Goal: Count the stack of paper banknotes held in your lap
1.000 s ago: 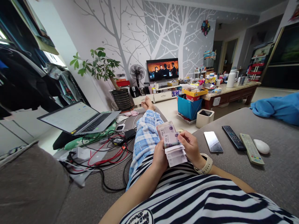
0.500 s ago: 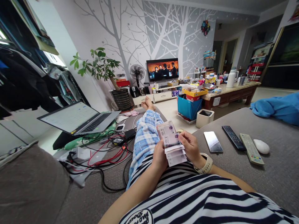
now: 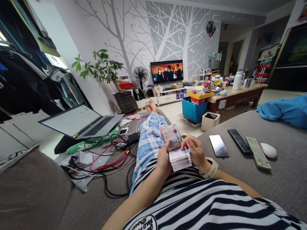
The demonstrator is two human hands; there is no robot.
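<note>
My left hand (image 3: pixel 164 159) is closed around the left side of a stack of banknotes (image 3: pixel 170 135), its thumb lying on top. The upper notes stand up away from me, with a "5" showing on the front one. Several folded-down notes (image 3: pixel 179 161) fan out toward my body below the thumb. My right hand (image 3: pixel 194 150) is at the right edge of the stack, fingers curled and their tips at the fold between the upper and lower notes. A pale watch (image 3: pixel 212 168) is on my right wrist.
On the sofa to the right lie a phone (image 3: pixel 218 145), a black remote (image 3: pixel 240 141), a beige remote (image 3: pixel 258 153) and a white rounded object (image 3: pixel 268 150). An open laptop (image 3: pixel 81 123) and tangled cables (image 3: pixel 120 156) are at the left. Beyond stands a blue box (image 3: pixel 194 111).
The note my right hand pinched across the upper stack has come down onto the folded notes, uncovering another note's front. My right fingers moved slightly down; my left hand stays in place.
</note>
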